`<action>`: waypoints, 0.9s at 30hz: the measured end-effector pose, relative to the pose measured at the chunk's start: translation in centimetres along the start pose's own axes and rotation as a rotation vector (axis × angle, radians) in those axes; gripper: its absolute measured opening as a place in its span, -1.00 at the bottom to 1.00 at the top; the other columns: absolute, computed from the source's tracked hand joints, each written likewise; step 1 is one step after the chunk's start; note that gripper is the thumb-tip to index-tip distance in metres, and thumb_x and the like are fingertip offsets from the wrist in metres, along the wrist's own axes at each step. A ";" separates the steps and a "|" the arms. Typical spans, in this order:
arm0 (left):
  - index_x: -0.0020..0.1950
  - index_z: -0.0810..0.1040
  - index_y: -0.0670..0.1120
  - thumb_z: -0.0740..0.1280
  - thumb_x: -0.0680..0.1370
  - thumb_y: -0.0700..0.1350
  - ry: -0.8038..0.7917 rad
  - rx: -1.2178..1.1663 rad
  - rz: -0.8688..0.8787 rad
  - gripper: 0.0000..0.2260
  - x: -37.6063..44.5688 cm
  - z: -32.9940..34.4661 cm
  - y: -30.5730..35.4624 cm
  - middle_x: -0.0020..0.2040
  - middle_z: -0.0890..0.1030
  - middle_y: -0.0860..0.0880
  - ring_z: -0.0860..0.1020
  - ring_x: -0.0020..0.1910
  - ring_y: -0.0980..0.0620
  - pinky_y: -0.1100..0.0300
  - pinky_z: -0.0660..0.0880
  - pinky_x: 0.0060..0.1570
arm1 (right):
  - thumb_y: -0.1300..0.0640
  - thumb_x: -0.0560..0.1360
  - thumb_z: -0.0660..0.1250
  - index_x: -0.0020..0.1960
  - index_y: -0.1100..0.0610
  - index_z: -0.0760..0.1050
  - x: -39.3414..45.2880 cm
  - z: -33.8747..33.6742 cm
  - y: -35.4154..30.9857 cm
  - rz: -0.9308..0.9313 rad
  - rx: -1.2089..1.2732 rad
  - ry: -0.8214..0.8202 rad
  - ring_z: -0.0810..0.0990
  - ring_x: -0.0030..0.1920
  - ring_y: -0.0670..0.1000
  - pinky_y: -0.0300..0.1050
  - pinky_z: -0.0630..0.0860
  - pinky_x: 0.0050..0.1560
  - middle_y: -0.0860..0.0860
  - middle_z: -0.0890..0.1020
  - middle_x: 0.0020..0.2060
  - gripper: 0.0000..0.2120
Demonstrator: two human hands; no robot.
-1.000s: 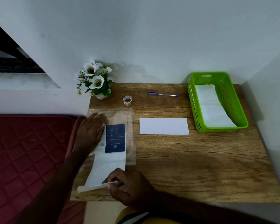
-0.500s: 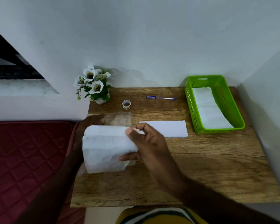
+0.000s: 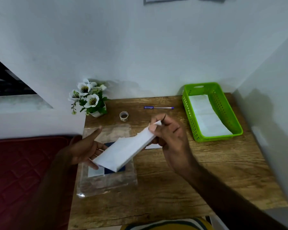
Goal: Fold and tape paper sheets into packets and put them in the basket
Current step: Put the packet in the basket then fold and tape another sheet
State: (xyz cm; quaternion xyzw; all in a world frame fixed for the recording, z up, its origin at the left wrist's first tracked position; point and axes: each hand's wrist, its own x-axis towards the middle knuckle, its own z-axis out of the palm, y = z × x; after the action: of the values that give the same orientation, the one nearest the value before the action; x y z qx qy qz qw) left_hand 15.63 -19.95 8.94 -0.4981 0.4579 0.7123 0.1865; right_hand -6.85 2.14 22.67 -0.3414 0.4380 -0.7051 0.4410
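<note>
Above desk (image 3: 206,171) centre, note packet (image 3: 123,151) pinched at its 1 o'clock end by right fingers (image 3: 152,128); left fingers (image 3: 95,135) released, flat beneath its 7 o'clock end. Expect unfolding if untaped, or a drop short of basket (image 3: 188,113) at 2 o'clock. Wooden desk, plastic sleeve (image 3: 106,181) below; white wall (image 3: 140,55), red bed (image 3: 23,171) at 9 o'clock.

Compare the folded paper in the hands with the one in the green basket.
The held paper is raised and tilted, pinched by the right hand and resting on the left hand; the basket paper lies flat, untouched, inside the green basket. Both are white, folded oblongs.
</note>
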 end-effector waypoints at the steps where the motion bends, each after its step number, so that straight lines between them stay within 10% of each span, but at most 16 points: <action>1: 0.25 0.66 -0.20 0.11 0.39 0.59 -0.022 -0.030 0.018 -0.07 0.1 0.4 0.0 0.12 0.66 -0.30 0.65 -0.02 -0.24 -0.06 0.64 -0.13 | 0.20 0.42 0.36 -0.19 0.03 0.58 -0.2 -0.4 0.8 0.009 -0.039 0.009 0.54 -0.32 -0.16 -0.24 0.53 -0.37 -0.08 0.56 -0.31 -0.91; 7: 0.23 0.65 -0.16 0.73 -0.02 0.23 0.147 -0.169 0.280 -0.08 1.7 1.2 -1.2 0.12 0.70 -0.22 0.71 -0.04 -0.09 -0.01 0.68 -0.12 | 0.13 0.45 0.33 -0.17 0.10 0.59 -0.9 -3.6 5.1 0.162 -0.198 0.031 0.56 -0.11 0.18 -0.05 0.48 -0.11 0.35 0.61 -0.15 -0.91; 14: 0.17 0.64 -0.08 0.44 0.58 -0.07 0.529 -0.256 0.400 -0.80 2.3 0.5 -0.7 0.10 0.69 -0.15 0.63 0.00 -0.06 0.04 0.65 -0.16 | 0.22 0.49 0.48 0.07 0.07 0.63 -0.6 -6.2 10.7 0.395 -0.299 0.428 0.65 0.10 -0.02 -0.01 0.62 0.09 -0.11 0.71 0.02 -0.83; 25: 0.18 0.60 -0.16 0.41 0.57 -0.09 1.502 0.460 0.614 -0.76 2.8 4.4 -1.4 0.09 0.61 -0.23 0.55 0.06 -0.30 -0.14 0.51 0.03 | 0.15 0.39 0.50 0.18 -0.01 0.57 -1.7 -10.8 14.2 0.467 -0.779 0.791 0.63 -0.07 0.02 0.06 0.61 0.07 -0.05 0.63 -0.11 -0.63; 27: 0.20 0.60 -0.13 0.39 0.59 -0.13 1.471 0.555 0.779 -0.79 2.9 8.3 -1.5 0.14 0.61 -0.19 0.53 0.11 -0.25 -0.13 0.48 0.11 | 0.06 0.39 0.51 0.31 0.01 0.51 -2.0 -11.8 13.8 0.476 -0.863 0.832 0.61 -0.03 0.04 -0.01 0.56 0.10 -0.03 0.62 -0.10 -0.49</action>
State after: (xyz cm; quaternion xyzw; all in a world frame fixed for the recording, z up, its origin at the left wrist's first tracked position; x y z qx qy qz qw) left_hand 11.00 -12.81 6.34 -0.5758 0.7563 0.0867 -0.2982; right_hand -11.83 4.60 5.24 -0.0795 0.8803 -0.4220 0.2016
